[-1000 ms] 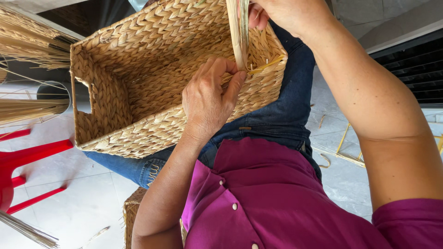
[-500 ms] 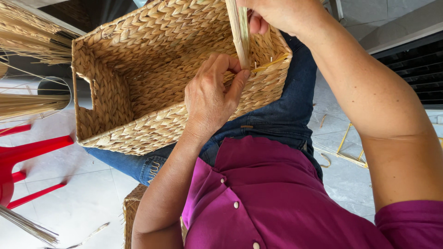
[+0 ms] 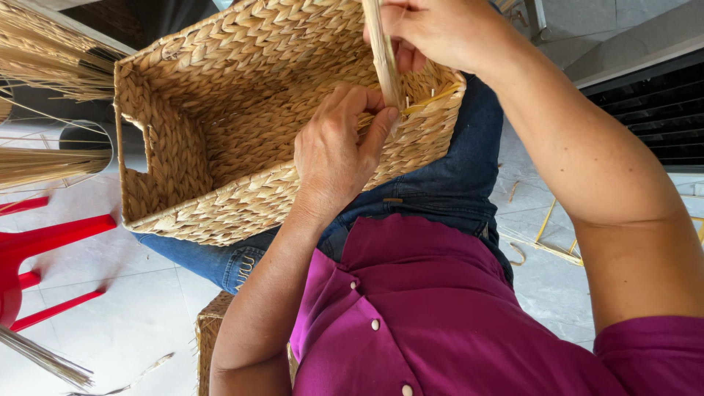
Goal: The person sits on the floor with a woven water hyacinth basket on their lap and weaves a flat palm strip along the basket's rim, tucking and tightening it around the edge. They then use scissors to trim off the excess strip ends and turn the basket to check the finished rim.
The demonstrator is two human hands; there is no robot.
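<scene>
The big rectangular woven straw basket (image 3: pixel 220 125) lies tilted on the person's denim lap (image 3: pixel 440 183), left hand (image 3: pixel 337 154) pressing its rim with the thumb against a pale flat fibre strip (image 3: pixel 383 59), which the right hand (image 3: pixel 440 29) pinches from above.

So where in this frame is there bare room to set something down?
Bare tiled floor lies between the red stool and the jeans; the woven basket has open room inside its left half. Crowded: the basket's right rim, where left hand, right hand and strip meet.
</scene>
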